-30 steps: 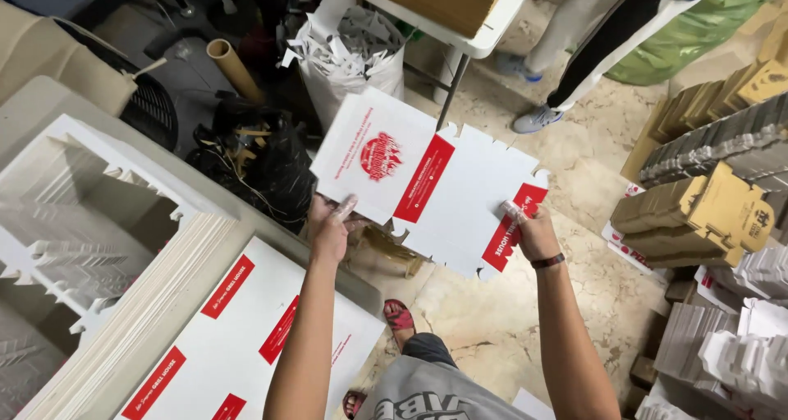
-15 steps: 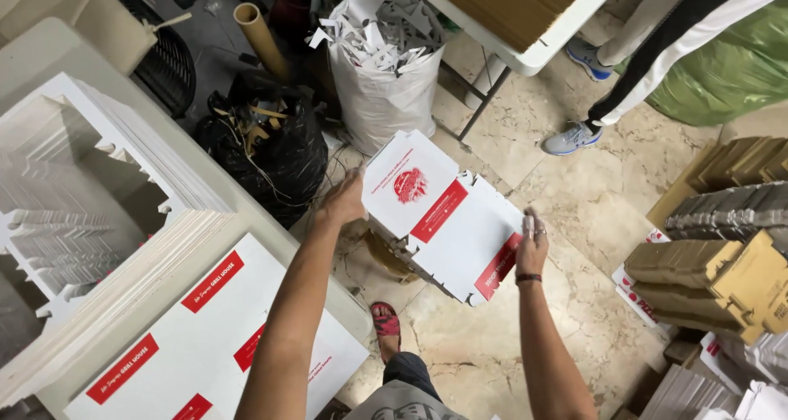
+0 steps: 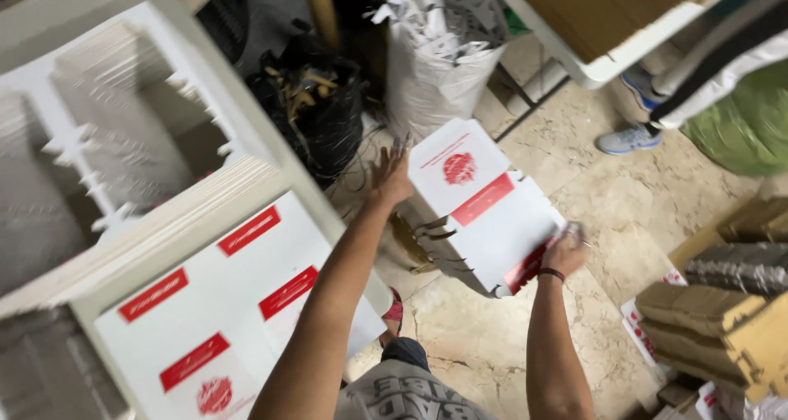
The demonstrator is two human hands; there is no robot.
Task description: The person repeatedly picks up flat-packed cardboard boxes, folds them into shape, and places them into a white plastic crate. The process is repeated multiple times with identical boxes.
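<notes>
Box blank [image 3: 492, 215], white card with red panels, is held in mid-air over the floor: left hand [image 3: 390, 178] grasps its far edge, right hand [image 3: 562, 252] its near corner. Folding is just begun; sides not yet raised

At frame centre the flat carton [image 3: 484, 215] is white with red bars and a round red emblem. The sheets [image 3: 222, 321] at lower left are white with the same red bars. The bag [image 3: 316, 108] above is black, the sack [image 3: 431, 67] whitish-grey, the floor [image 3: 624, 215] beige marbled.
</notes>
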